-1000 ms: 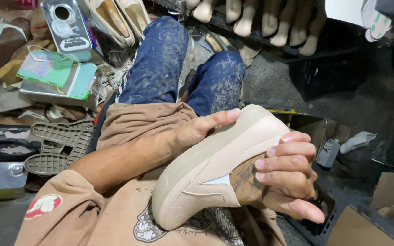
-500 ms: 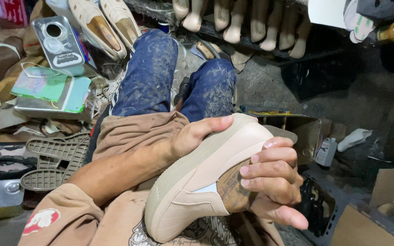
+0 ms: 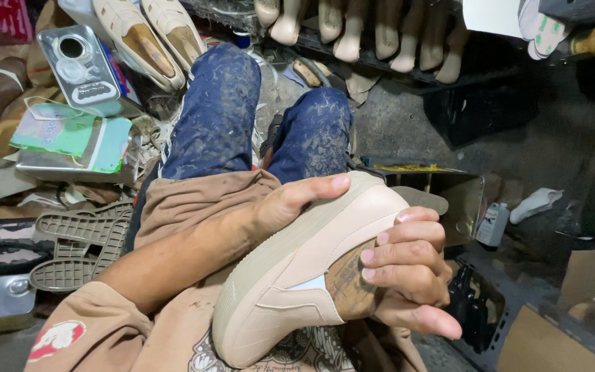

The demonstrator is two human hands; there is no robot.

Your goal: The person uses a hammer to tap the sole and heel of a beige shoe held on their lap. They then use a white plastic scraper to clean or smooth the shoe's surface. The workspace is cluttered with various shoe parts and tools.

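I hold a beige slip-on leather shoe across my lap, toe pointing to two o'clock, heel and pale rubber sole edge down at seven o'clock. My left hand lies along the shoe's upper side at eleven o'clock of it, fingers flat and thumb stretched toward the toe, pressing against the sole edge. My right hand sits at three o'clock of the shoe, fingers curled over the opening and gripping a brown wooden last that fills the inside; the little finger juts out toward five o'clock. The shoe is thus clamped between both hands, above my tan shirt and in front of my knees in speckled blue trousers.

At nine o'clock a shallow grey metal tray carries green-and-white paper packets, with a square silver tin can with a round opening leaning just above it. Two grey ridged rubber outsoles lie at eight o'clock beside my forearm. At twelve o'clock a dark shelf bears a row of pale foot-shaped lasts, and two more beige shoe uppers rest at eleven o'clock. An open brown cardboard box stands at three o'clock behind the toe; I cannot tell what is in it. A small white plastic bottle stands just beside it.
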